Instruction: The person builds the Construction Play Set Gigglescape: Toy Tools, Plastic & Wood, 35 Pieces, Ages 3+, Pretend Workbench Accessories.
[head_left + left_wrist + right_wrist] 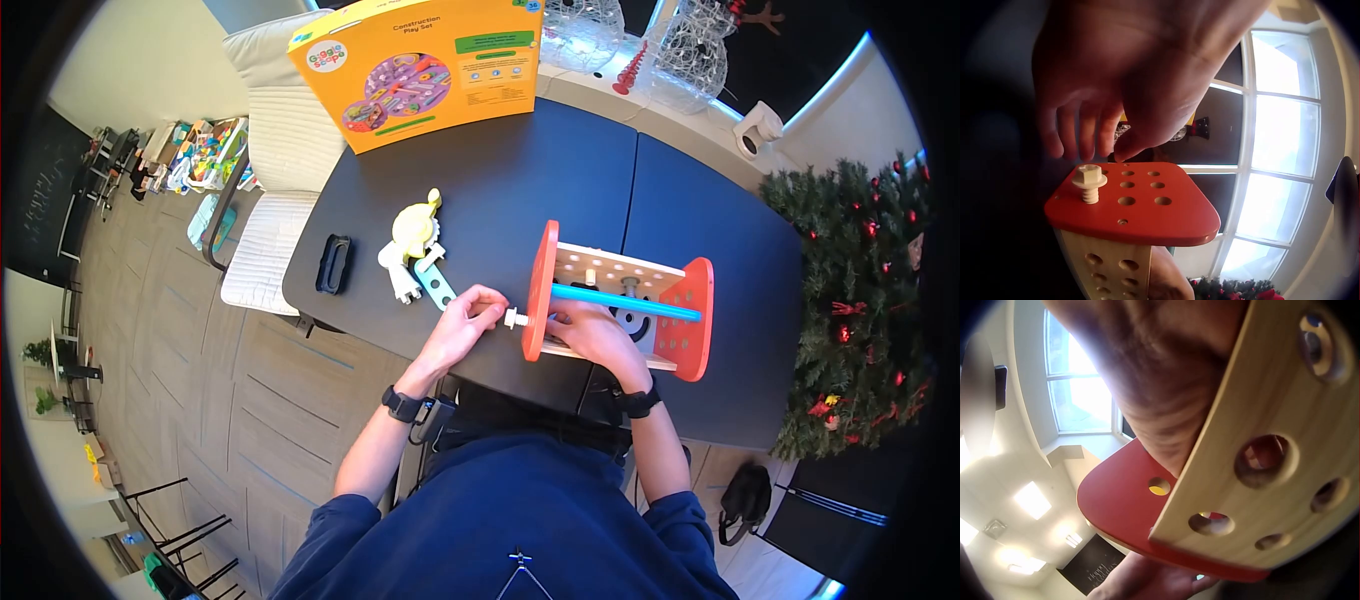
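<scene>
A dark surface (pixel 480 180) fills the middle of my head view, with a pale quilted chair (pixel 285 130) on its left side and a decorated tree (pixel 850 300) with red ornaments on its right. Toward the far edge I see a yellow box (pixel 430 70) standing upright, printed "Construction Play Set". The toy frame (pixel 675 340) sits near the close edge, right of centre: red end panels, pale wooden boards full of holes between them, and a blue rod (pixel 625 301) running lengthwise. A white bolt (pixel 516 318) sticks out of the left end panel (pixel 541 290), its head standing off from the red face with some thread showing; my left wrist view shows that same face with several round holes beside the bolt. The left hand (pixel 459 333) is just beside the bolt head, its fingers loosely bent, released and holding nothing. The right hand (pixel 598 336) reaches inside the frame behind that panel; its fingertips are hidden from me, so I cannot tell whether they grasp anything. Inside the frame I also make out a grey bolt (pixel 630 287) and a short wooden peg (pixel 590 277). To the left lie a yellow and white toy assembly (pixel 413 232), a light blue strip with holes (pixel 433 285) against it, and, farther left, a small black tray (pixel 335 264).
</scene>
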### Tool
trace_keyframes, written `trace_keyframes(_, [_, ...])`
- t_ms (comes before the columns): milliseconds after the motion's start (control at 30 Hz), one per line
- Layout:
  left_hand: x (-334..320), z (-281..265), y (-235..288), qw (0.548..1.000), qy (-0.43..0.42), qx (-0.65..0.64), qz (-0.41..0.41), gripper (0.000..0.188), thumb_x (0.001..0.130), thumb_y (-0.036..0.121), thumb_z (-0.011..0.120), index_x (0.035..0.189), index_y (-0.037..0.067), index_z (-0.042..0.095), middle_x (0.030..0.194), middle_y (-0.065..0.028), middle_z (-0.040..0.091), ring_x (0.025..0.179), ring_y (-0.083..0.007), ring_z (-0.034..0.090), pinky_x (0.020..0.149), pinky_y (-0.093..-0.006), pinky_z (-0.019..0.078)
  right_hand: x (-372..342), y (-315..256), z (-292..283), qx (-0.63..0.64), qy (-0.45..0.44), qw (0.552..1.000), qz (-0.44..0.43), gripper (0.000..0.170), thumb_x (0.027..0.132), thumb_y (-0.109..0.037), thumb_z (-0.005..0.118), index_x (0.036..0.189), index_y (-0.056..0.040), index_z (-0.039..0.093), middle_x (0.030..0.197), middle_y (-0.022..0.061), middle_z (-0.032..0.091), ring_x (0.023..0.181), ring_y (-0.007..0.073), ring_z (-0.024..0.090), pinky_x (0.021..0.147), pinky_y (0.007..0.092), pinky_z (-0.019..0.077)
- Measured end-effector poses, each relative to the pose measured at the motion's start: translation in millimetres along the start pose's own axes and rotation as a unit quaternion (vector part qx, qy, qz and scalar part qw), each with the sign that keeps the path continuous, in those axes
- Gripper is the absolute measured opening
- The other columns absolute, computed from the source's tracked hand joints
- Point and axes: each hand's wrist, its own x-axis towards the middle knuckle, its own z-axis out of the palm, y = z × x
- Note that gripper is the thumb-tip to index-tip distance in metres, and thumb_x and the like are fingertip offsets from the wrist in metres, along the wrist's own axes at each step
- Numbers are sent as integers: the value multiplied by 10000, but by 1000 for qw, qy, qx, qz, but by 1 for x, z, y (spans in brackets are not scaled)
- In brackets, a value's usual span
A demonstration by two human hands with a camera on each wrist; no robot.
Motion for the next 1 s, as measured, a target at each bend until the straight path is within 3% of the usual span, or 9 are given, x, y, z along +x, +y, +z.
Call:
trace_keyframes(100, [1,-2,-2,994,-13,89,-67,231,1111,249,665,1192,35,703,1015,-20,729,877,-83,636,806,-267,533,0,0,-1,-12,-6,1000,-3,296,1022,-319,709,1180,-84,794,1011,190,786,965,348,756,879,453,577])
trace_keyframes(200, [0,-2,-3,989,-52,119,-71,271,1118,290,656,1202,37,704,985,0,711,853,-81,632,769,-263,525,0,-3,-1,-5,-3,1000,2,301,1019,-319,714,1181,-75,784,1010,193,787,966,347,758,872,453,576])
trace_keyframes(500, [0,-6,-17,994,-74,69,28,190,1081,146,692,1222,23,667,994,14,689,903,-70,626,787,-253,520,0,-4,-2,5,-5,1000,-3,291,1017,-309,717,1154,-58,770,988,195,777,960,351,754,862,464,568])
trace_keyframes(600, [-7,7,3,1000,-13,4,-7,176,1082,152,687,1202,25,671,972,18,688,904,-70,627,783,-250,517,1,3,1,-2,5,1000,-22,282,1030,-305,699,1157,-64,771,991,196,771,958,358,748,862,468,567])
trace_keyframes(700, [0,0,0,989,-48,85,-114,186,1078,137,688,1221,21,662,1025,3,691,928,-76,638,811,-260,529,2,4,2,-2,-2,1000,-18,278,1040,-306,685,1162,-71,772,997,198,769,959,363,746,865,473,566])
trace_keyframes(800, [-2,2,-2,985,-73,123,-96,200,1107,173,631,1257,41,642,1144,-17,666,956,-83,638,854,-251,535,2,2,1,-2,-9,1000,-8,282,1042,-310,683,1165,-73,773,997,200,768,960,361,746,867,474,567])
trace_keyframes(900, [-9,5,-9,992,-62,100,40,250,1142,256,585,1274,49,633,1086,-3,660,911,-76,619,805,-236,516,1,1,0,-1,-6,1000,-10,280,1043,-310,681,1164,-75,774,997,198,770,960,360,747,868,472,568])
trace_keyframes(1000, [-10,6,-6,996,-33,72,49,225,1132,232,606,1267,55,638,1067,1,659,914,-69,616,804,-238,513,2,1,0,-1,-11,1000,-6,280,1042,-309,681,1168,-77,774,1001,199,771,964,358,748,870,471,569])
